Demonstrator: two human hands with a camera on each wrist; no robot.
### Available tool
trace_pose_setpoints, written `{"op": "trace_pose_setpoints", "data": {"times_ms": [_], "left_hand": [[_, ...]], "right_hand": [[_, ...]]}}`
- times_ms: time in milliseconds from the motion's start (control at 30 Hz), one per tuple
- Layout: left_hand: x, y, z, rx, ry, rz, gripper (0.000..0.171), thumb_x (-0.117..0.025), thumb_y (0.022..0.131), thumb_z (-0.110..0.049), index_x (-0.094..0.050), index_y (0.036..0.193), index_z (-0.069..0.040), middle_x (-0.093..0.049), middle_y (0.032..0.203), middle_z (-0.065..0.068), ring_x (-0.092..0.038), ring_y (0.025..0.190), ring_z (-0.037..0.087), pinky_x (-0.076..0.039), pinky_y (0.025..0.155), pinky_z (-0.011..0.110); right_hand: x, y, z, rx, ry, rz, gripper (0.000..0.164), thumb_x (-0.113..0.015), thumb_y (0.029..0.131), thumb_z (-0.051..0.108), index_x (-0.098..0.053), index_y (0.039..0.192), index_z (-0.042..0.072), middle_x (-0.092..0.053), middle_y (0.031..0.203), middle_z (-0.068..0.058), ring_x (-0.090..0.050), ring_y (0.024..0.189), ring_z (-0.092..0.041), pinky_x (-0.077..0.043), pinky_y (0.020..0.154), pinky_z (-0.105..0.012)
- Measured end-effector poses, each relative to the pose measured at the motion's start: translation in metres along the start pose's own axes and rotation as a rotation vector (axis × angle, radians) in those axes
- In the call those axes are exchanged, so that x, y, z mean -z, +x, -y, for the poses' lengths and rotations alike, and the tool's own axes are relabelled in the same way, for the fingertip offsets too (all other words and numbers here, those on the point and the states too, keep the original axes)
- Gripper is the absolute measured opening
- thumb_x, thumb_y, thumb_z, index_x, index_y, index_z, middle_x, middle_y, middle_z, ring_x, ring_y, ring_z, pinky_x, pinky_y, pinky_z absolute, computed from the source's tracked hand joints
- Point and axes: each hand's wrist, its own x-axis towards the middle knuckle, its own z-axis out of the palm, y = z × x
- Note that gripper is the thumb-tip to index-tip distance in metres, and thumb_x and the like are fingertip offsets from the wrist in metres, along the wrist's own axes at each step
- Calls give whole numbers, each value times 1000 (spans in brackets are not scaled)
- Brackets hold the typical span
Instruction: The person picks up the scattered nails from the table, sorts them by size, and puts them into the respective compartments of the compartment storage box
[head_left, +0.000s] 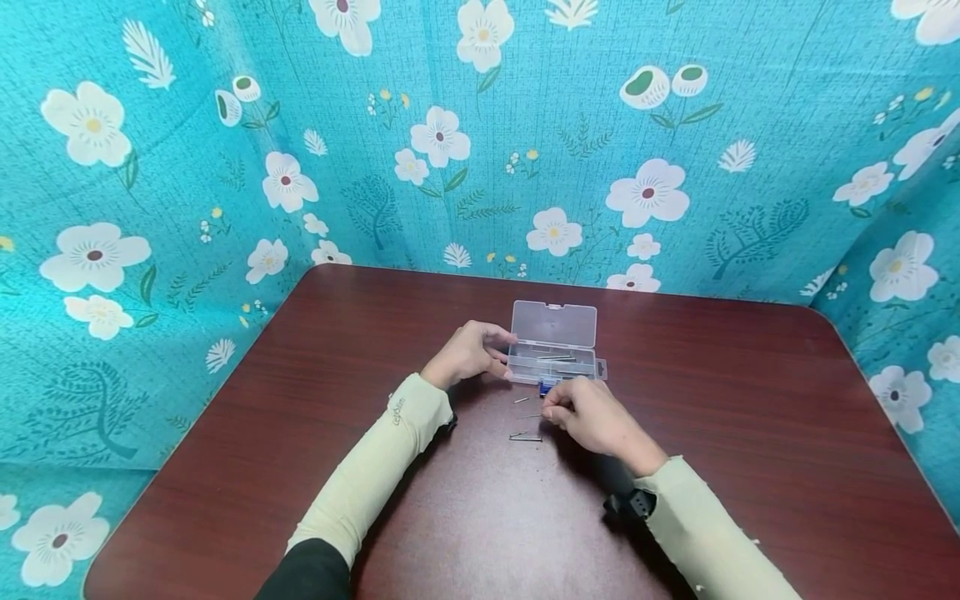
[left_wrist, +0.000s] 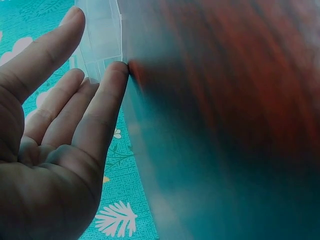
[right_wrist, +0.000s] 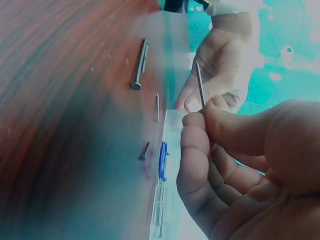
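A clear plastic box (head_left: pixel 553 325) stands on the table with its lid raised and several nails (head_left: pixel 557 358) lying inside. At the box's left end is my left hand (head_left: pixel 468 352), its fingers fairly straight; in the left wrist view the fingertips reach the box wall (left_wrist: pixel 102 30). My right hand (head_left: pixel 588 415), in front of the box, pinches a thin nail (right_wrist: pixel 200 82) between thumb and forefinger, the shank pointing away from the fingers. Below the box lie a larger nail (right_wrist: pixel 139 65) with a thinner one against it, a small nail (right_wrist: pixel 157 107) and a short screw (right_wrist: pixel 145 151).
The box has a blue latch (right_wrist: pixel 163 161) on its front and a hanging tab (head_left: pixel 602 368) at its right end. All this rests on a dark red-brown table (head_left: pixel 450 517). A turquoise flowered cloth (head_left: pixel 510 133) hangs behind and at both sides.
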Motion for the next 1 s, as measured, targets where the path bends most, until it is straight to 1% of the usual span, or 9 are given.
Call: {"op": "trace_pose_setpoints", "data": {"times_ms": [133, 300, 533, 733, 1000], "left_hand": [[0, 0, 0, 0, -2, -1, 61, -89, 66, 9, -70, 124, -2, -66, 129, 13, -72, 97, 24, -58, 77, 32], [0, 1, 1, -2, -3, 2, 61, -89, 66, 10, -70, 123, -2, -66, 129, 13, -72, 97, 23, -58, 77, 32], [0, 0, 0, 9, -11, 4, 61, -89, 66, 10, -71, 123, -2, -66, 130, 12, -73, 96, 21, -58, 77, 32], [0, 1, -1, 14, -12, 2, 61, -89, 67, 10, -70, 124, -3, -66, 129, 11, -72, 96, 21, -58, 77, 32], [0, 0, 0, 16, -12, 4, 61, -89, 67, 10, -70, 124, -2, -66, 129, 12, -72, 96, 21, -58, 78, 32]], "right_hand": [[6, 1, -4, -45, 48, -33, 15, -68, 96, 5, -74, 82, 9, -61, 67, 4, -54, 58, -9, -46, 58, -28], [13, 3, -12, -104, 66, -80, 16, -67, 97, 5, -73, 82, 7, -59, 65, 2, -53, 61, -12, -44, 58, -30], [24, 8, -22, -134, 58, -138, 15, -65, 98, 4, -74, 85, 5, -60, 67, -1, -52, 63, -16, -42, 59, -32], [32, 13, -32, -172, 38, -163, 16, -64, 99, 4, -74, 86, 3, -57, 66, -1, -51, 64, -19, -43, 61, -34], [36, 18, -40, -215, 35, -173, 15, -63, 99, 4, -74, 90, 0, -57, 66, -3, -49, 61, -19, -41, 56, -34]]}}
